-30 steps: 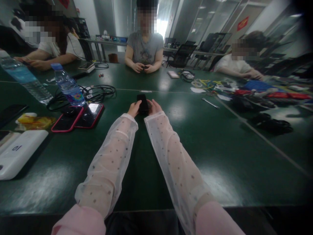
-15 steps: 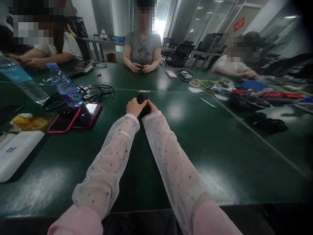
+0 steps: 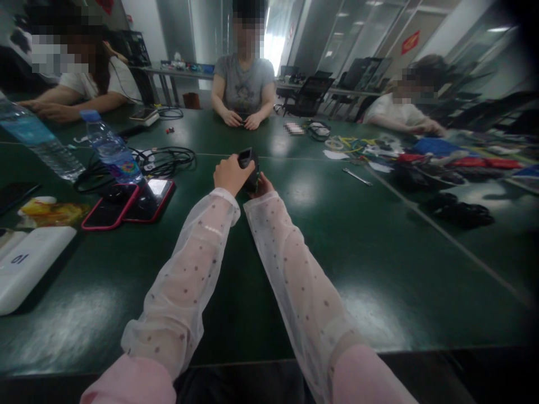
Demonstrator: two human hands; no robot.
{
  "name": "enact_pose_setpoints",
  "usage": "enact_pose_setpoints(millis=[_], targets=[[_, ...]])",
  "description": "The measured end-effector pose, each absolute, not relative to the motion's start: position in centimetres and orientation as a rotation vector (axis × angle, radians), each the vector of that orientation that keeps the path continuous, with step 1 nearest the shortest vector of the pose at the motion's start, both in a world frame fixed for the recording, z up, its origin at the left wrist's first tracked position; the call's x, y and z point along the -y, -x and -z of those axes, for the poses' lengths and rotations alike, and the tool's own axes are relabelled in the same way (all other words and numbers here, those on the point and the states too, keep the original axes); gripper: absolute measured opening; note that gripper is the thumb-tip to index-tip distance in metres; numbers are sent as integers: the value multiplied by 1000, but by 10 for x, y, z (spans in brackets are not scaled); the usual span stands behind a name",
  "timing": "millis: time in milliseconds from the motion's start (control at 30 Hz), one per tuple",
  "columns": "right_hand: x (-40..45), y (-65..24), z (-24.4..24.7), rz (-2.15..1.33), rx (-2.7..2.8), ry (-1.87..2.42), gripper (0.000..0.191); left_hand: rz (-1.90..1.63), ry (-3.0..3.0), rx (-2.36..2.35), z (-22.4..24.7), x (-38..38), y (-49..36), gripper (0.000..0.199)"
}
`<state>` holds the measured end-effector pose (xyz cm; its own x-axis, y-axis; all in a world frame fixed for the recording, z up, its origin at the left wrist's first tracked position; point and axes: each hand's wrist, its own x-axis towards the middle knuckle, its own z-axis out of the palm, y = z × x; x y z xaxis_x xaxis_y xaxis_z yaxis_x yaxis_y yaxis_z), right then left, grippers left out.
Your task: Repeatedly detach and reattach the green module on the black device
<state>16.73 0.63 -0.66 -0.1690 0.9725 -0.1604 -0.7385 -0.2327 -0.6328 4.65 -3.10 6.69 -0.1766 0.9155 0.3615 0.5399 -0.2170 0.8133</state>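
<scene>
Fingers of the left hand (image 3: 231, 175) are pinching a black device (image 3: 251, 178) against the thumb, probably to keep it tilted; it is sitting between both hands over the tabletop (image 3: 357, 275), while the right hand (image 3: 264, 187) is flanking its lower right, seemingly for steadiness, its grip too hidden to tell.

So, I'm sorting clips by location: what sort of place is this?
Probably a shared office or workroom: several people sit around a big green table, cables and a wrench lie on it, and an office chair stands behind.
</scene>
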Motion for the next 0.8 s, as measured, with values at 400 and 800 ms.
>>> enact_pose_setpoints(millis=[400,800], targets=[[-20,-175,14,-1771,282,657,38,-1299,-609,-677,-43,11,-13,45],[-17,-173,13,-1752,270,635,34,-1287,-226,-648,-5,9,-13,53]])
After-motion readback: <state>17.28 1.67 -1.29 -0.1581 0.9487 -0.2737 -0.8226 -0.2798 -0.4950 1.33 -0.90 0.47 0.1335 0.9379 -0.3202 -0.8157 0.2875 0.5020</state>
